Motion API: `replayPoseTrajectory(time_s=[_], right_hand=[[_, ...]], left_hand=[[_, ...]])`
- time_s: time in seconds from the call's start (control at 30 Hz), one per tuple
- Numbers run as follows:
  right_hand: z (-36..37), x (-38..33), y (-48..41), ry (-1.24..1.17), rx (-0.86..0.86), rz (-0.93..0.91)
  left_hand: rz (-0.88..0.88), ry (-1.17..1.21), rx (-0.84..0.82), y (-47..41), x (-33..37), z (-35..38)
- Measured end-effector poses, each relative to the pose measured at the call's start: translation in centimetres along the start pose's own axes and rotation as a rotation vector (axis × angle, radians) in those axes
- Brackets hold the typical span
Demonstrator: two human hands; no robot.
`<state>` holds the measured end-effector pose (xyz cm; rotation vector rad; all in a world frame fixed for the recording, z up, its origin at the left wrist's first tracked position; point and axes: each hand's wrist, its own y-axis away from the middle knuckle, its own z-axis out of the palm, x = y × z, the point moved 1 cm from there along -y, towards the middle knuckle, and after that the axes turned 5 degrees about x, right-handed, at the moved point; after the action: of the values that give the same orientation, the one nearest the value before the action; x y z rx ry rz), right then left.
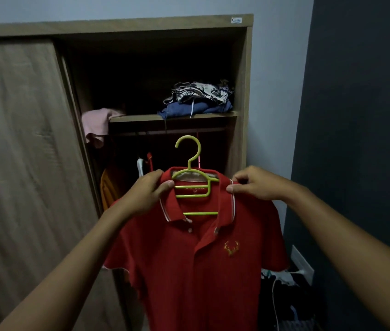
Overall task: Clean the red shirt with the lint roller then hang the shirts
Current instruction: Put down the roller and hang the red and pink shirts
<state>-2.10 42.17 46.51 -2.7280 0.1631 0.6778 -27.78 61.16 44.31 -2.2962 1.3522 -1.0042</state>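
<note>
A red polo shirt (196,266) with a small gold antler emblem hangs on a lime-green plastic hanger (192,180), held up in front of an open wardrobe. My left hand (146,194) grips the shirt's left shoulder at the collar. At the right shoulder, my right hand (256,183) pinches the collar edge. The hanger's hook points up, just below the dim hanging rail (165,133). No lint roller is in view.
The wooden wardrobe (244,91) has its sliding door (22,151) pushed left. Folded clothes (198,99) and a pink garment (96,125) lie on the shelf. Orange and red clothes (110,185) hang below. A dark wall (361,115) stands right, with a cluttered basket (289,295) beneath.
</note>
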Motion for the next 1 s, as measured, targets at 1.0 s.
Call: replayPoseTrajectory(time_s=[1.0], right_hand=[[13.9, 0.2, -23.1, -0.619, 0.171, 0.486]], left_hand=[[-0.306, -0.1, 0.097, -14.6, -18.7, 4.1]])
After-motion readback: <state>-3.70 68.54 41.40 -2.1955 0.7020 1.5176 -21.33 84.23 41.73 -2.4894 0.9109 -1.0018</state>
